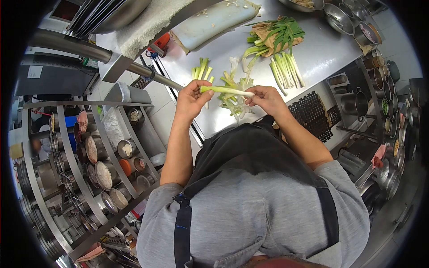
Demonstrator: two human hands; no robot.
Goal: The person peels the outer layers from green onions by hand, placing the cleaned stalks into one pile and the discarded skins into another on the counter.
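Far left, steel rack [89,103] loaded with pots and bowls. Then the left hand [190,101], fingers and thumb pinching the green end of a green-and-white stalk [226,90]. Just beyond that hand, a small bunch of cut stalks [202,70] lies on the steel table [330,50]; farther back, a pale cutting board [212,24] with scraps on it. Held stalk is roughly level, left to right, in front of the person, above loose peelings [230,104] spread on the near side of the table. Right hand [268,101] pinches the white end, fingertips together on it. Beyond and right: leafy green bunch [286,35] with brownish leaves, and nearer, a row of pale stalks [286,71] side by side. Right of the near table edge, black perforated mat [309,117] down low. Far right, metal bowl [338,19] on the table.
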